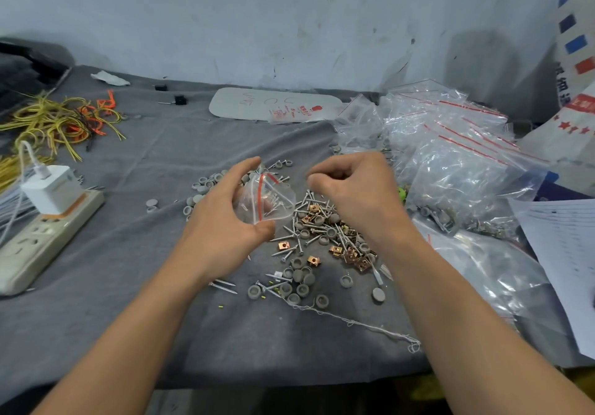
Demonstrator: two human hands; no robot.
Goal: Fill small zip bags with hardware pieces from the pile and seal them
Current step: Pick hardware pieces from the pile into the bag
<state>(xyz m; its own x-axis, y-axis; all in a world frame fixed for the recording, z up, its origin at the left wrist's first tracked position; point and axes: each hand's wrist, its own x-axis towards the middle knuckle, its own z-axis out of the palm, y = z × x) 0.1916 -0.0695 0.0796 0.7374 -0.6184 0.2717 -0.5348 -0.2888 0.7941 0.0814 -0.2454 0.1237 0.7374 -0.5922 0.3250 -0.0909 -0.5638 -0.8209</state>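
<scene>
Held just above the table, left of the pile, in the left hand (225, 218), thumb and fingers curled round it: a small clear zip bag (267, 202), with what look like a few screws inside. Probably feather-light, limp and slick. Best pinched at the red zip strip, likely its stiffest part, then pressed along it to seal.

Just right of it, over the pile (322, 237) of screws, grey caps and copper clips: the right hand (357, 195), fingers curled, tips bunched. Cannot tell whether pinching a piece. Small hard bits, apt to roll.

Underneath, grey cloth (128, 286), probably soft enough to check strays. Far left, yellow wires (54, 121) and a power strip (42, 237). Right, heaped filled bags (450, 157) and papers (563, 253). Beyond, a scuffed pale wall (289, 12).
</scene>
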